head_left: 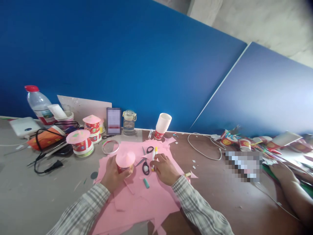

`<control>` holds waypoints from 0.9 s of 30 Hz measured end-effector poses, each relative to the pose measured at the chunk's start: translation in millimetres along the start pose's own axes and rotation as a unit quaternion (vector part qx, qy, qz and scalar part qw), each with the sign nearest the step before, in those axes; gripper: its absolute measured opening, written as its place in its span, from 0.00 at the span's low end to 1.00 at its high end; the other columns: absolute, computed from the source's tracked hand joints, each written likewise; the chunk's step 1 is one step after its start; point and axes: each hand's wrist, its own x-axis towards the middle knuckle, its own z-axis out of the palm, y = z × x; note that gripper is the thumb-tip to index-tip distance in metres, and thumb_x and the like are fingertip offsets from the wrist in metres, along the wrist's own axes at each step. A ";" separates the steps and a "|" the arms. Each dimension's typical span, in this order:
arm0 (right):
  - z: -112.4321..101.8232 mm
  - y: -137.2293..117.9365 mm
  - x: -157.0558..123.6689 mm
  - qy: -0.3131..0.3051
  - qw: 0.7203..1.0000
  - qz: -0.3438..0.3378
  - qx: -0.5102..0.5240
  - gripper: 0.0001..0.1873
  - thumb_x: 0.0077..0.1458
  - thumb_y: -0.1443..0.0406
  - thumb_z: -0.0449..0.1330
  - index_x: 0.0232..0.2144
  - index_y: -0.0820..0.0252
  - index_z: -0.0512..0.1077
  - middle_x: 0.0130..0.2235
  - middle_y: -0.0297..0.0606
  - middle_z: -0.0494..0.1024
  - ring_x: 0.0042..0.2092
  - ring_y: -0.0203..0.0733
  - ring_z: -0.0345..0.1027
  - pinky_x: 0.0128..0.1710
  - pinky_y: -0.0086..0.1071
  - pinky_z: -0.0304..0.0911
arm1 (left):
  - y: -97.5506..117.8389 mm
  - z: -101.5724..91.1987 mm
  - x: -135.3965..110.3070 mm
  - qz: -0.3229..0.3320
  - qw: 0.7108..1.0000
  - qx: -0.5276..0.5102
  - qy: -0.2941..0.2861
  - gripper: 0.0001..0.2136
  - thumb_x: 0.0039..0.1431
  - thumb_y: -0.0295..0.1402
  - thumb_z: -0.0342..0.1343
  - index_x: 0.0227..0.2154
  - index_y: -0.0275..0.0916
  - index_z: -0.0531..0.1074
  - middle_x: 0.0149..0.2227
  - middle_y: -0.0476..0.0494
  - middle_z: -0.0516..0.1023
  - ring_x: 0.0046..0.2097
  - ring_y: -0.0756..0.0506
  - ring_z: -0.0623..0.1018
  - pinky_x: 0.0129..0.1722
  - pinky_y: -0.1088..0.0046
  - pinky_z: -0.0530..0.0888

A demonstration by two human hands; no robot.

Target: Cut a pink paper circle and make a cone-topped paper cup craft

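My left hand is wrapped round a small red paper cup topped with a pink paper cone, held above pink paper sheets. My right hand has its fingers curled and closed over a white-and-yellow marker pen on the paper. Between the hands lie scissors with dark handles, blades pointing left. A teal pen cap rests just below the scissors.
Cone-topped cups, a tape roll and a black cable are at the left. Along the blue partition stand a water bottle and stacked white cups. Another person's hand is at the far right.
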 end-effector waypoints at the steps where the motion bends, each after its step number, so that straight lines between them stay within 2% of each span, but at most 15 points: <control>1: 0.2 -0.2 0.2 -0.009 1.000 0.000 -0.011 0.16 0.44 0.72 0.57 0.34 0.50 0.76 0.41 0.38 0.72 0.44 0.51 0.62 0.44 0.43 0.60 | -0.1 -0.3 -0.4 0.003 1.000 -0.017 0.004 0.24 0.31 0.45 0.56 0.35 0.41 0.66 0.32 0.42 0.72 0.37 0.35 0.68 0.36 0.53 0.67; 6: -2.2 0.5 -1.3 -0.038 0.998 -0.006 -0.048 0.14 0.48 0.68 0.58 0.38 0.48 0.74 0.41 0.38 0.73 0.46 0.50 0.62 0.47 0.42 0.57 | 2.3 -2.0 -1.8 -0.009 1.000 -0.016 -0.018 0.30 0.30 0.45 0.57 0.41 0.39 0.61 0.36 0.39 0.70 0.39 0.33 0.66 0.38 0.51 0.64; 10: -1.3 3.0 -2.9 -0.040 0.996 -0.011 -0.077 0.15 0.48 0.68 0.58 0.39 0.48 0.73 0.37 0.40 0.75 0.43 0.51 0.63 0.45 0.43 0.57 | 5.3 -1.5 -2.8 0.001 0.999 0.009 -0.030 0.29 0.30 0.43 0.58 0.41 0.42 0.61 0.38 0.40 0.70 0.42 0.33 0.65 0.42 0.51 0.61; 16: 3.5 8.3 2.2 -0.002 0.995 -0.044 -0.089 0.08 0.46 0.68 0.59 0.30 0.49 0.74 0.29 0.40 0.75 0.39 0.53 0.65 0.46 0.47 0.55 | 3.1 2.6 -4.5 0.038 0.998 0.036 -0.029 0.29 0.29 0.45 0.57 0.39 0.42 0.61 0.38 0.39 0.71 0.43 0.33 0.65 0.44 0.49 0.57; 21: 0.9 16.0 -0.9 0.068 0.992 -0.088 -0.059 0.06 0.47 0.66 0.58 0.28 0.47 0.73 0.29 0.38 0.76 0.35 0.49 0.68 0.43 0.43 0.60 | 0.1 4.5 -5.3 0.039 0.998 0.038 -0.019 0.29 0.29 0.45 0.57 0.39 0.42 0.62 0.39 0.38 0.71 0.44 0.33 0.65 0.45 0.48 0.57; 24: -4.6 16.8 -10.1 0.143 0.985 -0.097 -0.030 0.07 0.49 0.67 0.55 0.29 0.46 0.70 0.29 0.37 0.76 0.31 0.47 0.69 0.39 0.42 0.63 | 2.0 4.0 -5.0 0.037 0.999 0.033 -0.019 0.29 0.28 0.43 0.58 0.39 0.41 0.63 0.38 0.37 0.71 0.44 0.32 0.65 0.46 0.47 0.56; 27: -13.5 3.4 -19.9 0.229 0.969 -0.088 0.004 0.06 0.47 0.65 0.53 0.30 0.46 0.63 0.28 0.36 0.73 0.31 0.50 0.70 0.36 0.46 0.63 | 4.2 3.5 -4.5 0.040 0.999 0.028 -0.002 0.28 0.26 0.42 0.59 0.37 0.40 0.65 0.37 0.37 0.72 0.44 0.32 0.65 0.46 0.47 0.56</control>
